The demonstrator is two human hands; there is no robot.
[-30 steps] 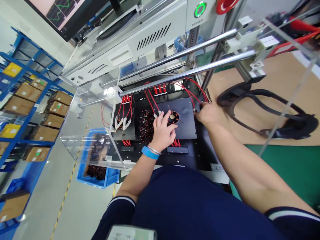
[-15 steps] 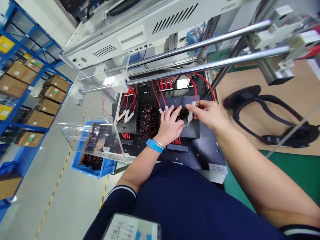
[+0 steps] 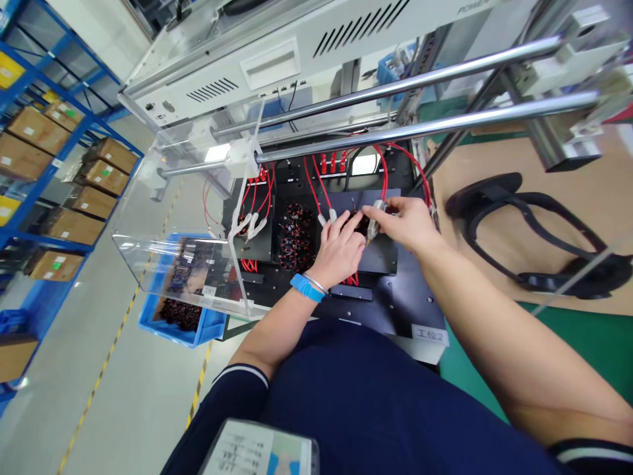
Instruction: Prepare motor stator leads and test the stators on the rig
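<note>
My right hand (image 3: 408,223) pinches a white-sleeved clip (image 3: 376,221) on a red wire, over the right black plate (image 3: 380,257). Beside it, my left hand (image 3: 341,249) rests over a small wound coil (image 3: 363,223), its fingertips largely covering the coil; whether they grip it is hidden. Two more white clips (image 3: 333,216) on red wires reach the coil's left side. Left of my left hand lies a pile of black coils with copper-red windings (image 3: 295,239). Further left, white clips (image 3: 254,227) lie on another black plate (image 3: 260,247).
Two metal rods (image 3: 420,125) cross above the black fixture. A clear acrylic cover (image 3: 173,231) stands on the left, over a blue bin (image 3: 200,333) of coils. A black headset-like frame (image 3: 534,237) lies on cardboard at the right.
My right hand and its clip have moved slightly left, closer to my left hand. The fingers of my left hand have drawn closer together over the coil. The view has shifted a little.
</note>
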